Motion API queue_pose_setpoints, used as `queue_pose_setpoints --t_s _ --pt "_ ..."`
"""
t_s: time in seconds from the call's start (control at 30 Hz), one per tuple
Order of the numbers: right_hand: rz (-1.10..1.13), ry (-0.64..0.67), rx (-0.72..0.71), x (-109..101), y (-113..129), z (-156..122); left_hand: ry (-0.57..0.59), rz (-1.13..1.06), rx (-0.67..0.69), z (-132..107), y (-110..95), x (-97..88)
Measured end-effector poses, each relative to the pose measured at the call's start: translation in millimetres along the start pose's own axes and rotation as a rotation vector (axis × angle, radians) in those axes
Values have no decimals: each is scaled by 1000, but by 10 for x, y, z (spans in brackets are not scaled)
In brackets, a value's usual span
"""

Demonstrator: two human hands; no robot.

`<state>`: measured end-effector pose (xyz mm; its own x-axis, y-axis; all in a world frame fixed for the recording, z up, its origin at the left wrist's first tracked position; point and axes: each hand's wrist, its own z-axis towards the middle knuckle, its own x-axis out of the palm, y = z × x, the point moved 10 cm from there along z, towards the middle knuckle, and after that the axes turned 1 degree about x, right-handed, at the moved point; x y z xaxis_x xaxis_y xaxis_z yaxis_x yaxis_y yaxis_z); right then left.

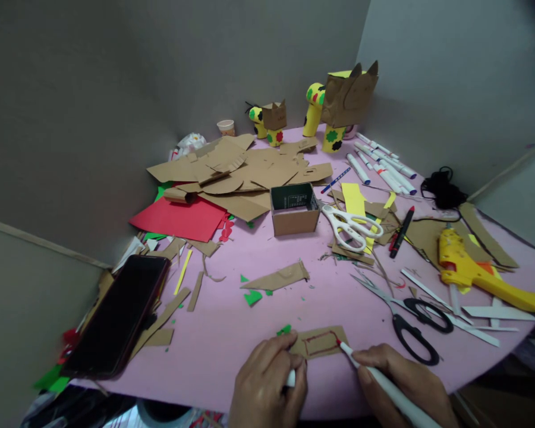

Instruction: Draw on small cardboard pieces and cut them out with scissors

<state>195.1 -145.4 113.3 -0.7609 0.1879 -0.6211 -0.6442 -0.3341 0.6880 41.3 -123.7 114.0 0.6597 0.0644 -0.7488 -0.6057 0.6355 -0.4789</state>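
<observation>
A small cardboard piece (324, 343) lies flat near the table's front edge, with a red outline drawn on it. My left hand (270, 380) rests at its left end, fingers curled round a white marker cap (290, 378), thumb and fingertips on the cardboard edge. In my right hand (401, 380) is a white marker (390, 389), its red tip touching the top right of the outline. Black-handled scissors (410, 312) lie open to the right of the cardboard. A pointed cardboard strip (276, 277) and green paper scraps (252, 297) lie beyond it.
A phone (120, 315) lies at left. Cardboard sheets (249, 169), red paper (178, 215) and an open cardboard box (295, 221) sit farther back. White scissors (350, 226), a yellow glue gun (481, 273) and several markers (383, 166) are at right. Spotted yellow figures (334, 137) stand by the wall.
</observation>
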Motion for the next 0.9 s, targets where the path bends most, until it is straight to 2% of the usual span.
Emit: queue_pose_setpoints --t_s 0.17,0.33,0.53,0.7,0.83,0.9 --pt "32 0 71 174 4 -6 -5 8 -6 8 1 8" --pt "6 23 34 342 43 9 -43 -1 6 28 -19 -29" --pt "-31 67 -27 358 89 40 13 17 -14 -11 23 37" --pt "-22 138 -124 426 103 7 16 10 -11 -16 24 44" --pt "24 168 -94 449 37 -13 18 12 -9 -16 31 44" --pt "32 140 -59 404 28 -3 16 17 -9 -19 33 41"
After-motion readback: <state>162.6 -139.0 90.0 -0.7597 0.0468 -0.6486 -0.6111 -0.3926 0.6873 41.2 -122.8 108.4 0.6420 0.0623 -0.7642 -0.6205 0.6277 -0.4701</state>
